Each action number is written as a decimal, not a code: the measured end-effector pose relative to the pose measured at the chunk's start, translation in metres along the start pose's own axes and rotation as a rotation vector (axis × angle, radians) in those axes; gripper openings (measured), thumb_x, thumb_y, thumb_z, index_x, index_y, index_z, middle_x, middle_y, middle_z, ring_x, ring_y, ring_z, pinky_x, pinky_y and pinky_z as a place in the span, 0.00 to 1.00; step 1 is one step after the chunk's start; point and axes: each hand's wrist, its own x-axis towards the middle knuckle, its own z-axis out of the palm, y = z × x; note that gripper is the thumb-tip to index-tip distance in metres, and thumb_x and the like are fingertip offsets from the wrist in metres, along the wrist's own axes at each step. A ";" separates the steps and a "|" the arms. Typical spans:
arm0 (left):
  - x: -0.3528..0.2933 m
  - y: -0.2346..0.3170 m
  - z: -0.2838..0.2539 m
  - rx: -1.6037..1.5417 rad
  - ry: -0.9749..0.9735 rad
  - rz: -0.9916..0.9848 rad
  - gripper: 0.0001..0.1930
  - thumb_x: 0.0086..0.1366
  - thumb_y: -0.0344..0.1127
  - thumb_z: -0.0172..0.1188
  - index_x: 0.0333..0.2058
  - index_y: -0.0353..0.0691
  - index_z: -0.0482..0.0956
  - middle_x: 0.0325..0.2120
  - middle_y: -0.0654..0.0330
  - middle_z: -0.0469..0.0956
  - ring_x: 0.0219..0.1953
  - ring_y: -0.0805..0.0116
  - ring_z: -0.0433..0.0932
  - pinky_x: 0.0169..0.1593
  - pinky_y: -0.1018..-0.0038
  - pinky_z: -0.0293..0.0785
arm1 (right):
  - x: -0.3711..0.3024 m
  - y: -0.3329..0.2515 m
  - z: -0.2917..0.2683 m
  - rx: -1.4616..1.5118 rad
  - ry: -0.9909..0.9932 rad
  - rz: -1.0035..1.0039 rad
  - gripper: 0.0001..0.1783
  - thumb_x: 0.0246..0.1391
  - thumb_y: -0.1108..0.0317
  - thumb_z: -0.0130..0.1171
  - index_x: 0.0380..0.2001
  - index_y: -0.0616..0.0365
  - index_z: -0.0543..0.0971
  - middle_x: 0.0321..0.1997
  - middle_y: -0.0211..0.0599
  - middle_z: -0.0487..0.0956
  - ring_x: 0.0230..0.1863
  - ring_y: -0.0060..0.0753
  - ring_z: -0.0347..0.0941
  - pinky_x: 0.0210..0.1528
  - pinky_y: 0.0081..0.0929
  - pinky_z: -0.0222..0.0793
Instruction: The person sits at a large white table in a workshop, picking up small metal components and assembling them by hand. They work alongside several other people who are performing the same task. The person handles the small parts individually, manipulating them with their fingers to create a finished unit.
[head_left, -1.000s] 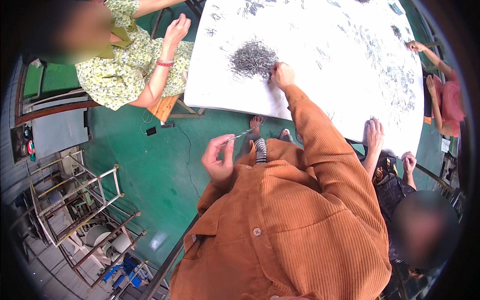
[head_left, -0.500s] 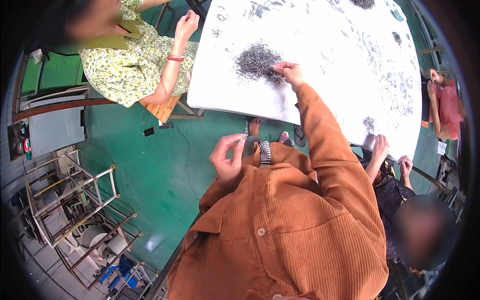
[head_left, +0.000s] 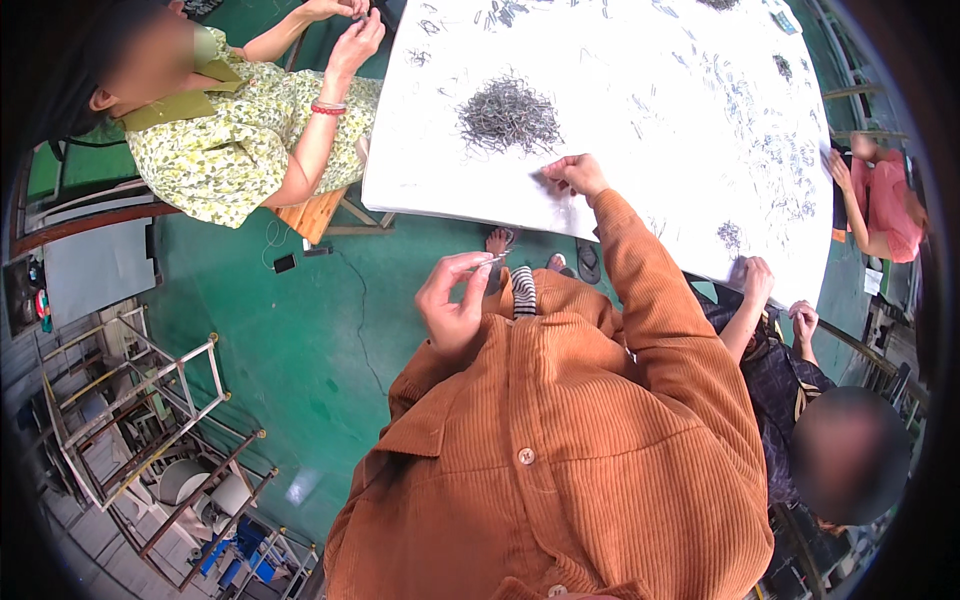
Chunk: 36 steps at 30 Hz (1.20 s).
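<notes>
A pile of thin dark looped pieces (head_left: 508, 115) lies on the white table near its front left side. Just to the pile's lower right, over the tabletop, is my right hand (head_left: 580, 175), its fingertips pinched together. Whether a small piece is between them I cannot make out. My left hand (head_left: 452, 300) is held off the table in front of my body. Its thumb and forefinger are closed on a thin, pale, slender piece (head_left: 496, 259) that sticks out to the right; its exact kind is too small to tell.
The white tabletop (head_left: 620, 170) carries more scattered dark pieces and a smaller heap (head_left: 729, 235) at right. A person in a patterned top (head_left: 240, 140) sits at left, another in dark clothes (head_left: 765, 370) at right, a third (head_left: 890, 210) far right. Metal frames (head_left: 140, 400) stand on the green floor.
My right hand has drawn back from the pile's edge to the tabletop nearer me. My left hand stays raised, with its thin piece now showing more plainly. The left person's hands have come together.
</notes>
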 end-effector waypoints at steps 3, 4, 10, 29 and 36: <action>0.003 -0.003 -0.002 0.038 -0.050 0.014 0.06 0.60 0.19 0.58 0.37 0.30 0.77 0.36 0.54 0.80 0.37 0.72 0.79 0.39 0.78 0.76 | 0.012 0.012 0.017 0.194 0.051 -0.105 0.13 0.50 0.69 0.65 0.39 0.62 0.79 0.25 0.33 0.81 0.20 0.20 0.75 0.19 0.21 0.69; 0.004 -0.003 -0.004 0.057 -0.075 0.020 0.06 0.61 0.19 0.58 0.37 0.29 0.76 0.36 0.54 0.80 0.38 0.72 0.79 0.40 0.78 0.77 | 0.018 0.010 0.024 0.258 0.052 -0.174 0.17 0.51 0.70 0.63 0.45 0.64 0.77 0.27 0.34 0.81 0.21 0.21 0.75 0.19 0.22 0.70; 0.008 0.005 0.002 0.038 -0.037 -0.032 0.06 0.59 0.21 0.59 0.35 0.32 0.79 0.34 0.55 0.81 0.33 0.72 0.79 0.37 0.78 0.75 | 0.088 -0.015 0.029 -0.161 0.128 -0.348 0.34 0.53 0.74 0.59 0.64 0.50 0.63 0.47 0.39 0.78 0.37 0.27 0.78 0.32 0.25 0.77; -0.006 0.000 -0.008 0.032 0.006 0.004 0.07 0.57 0.19 0.60 0.36 0.34 0.80 0.33 0.56 0.81 0.32 0.72 0.78 0.35 0.78 0.74 | 0.024 -0.004 0.057 -0.763 0.203 -0.503 0.15 0.52 0.67 0.57 0.44 0.42 0.81 0.38 0.43 0.81 0.36 0.38 0.78 0.43 0.34 0.73; -0.014 0.001 -0.010 0.036 0.024 0.024 0.07 0.57 0.19 0.61 0.35 0.33 0.80 0.32 0.56 0.81 0.30 0.74 0.78 0.34 0.79 0.74 | 0.024 0.002 0.024 -0.544 0.419 -0.493 0.09 0.50 0.62 0.60 0.35 0.49 0.84 0.32 0.40 0.81 0.32 0.38 0.78 0.40 0.32 0.74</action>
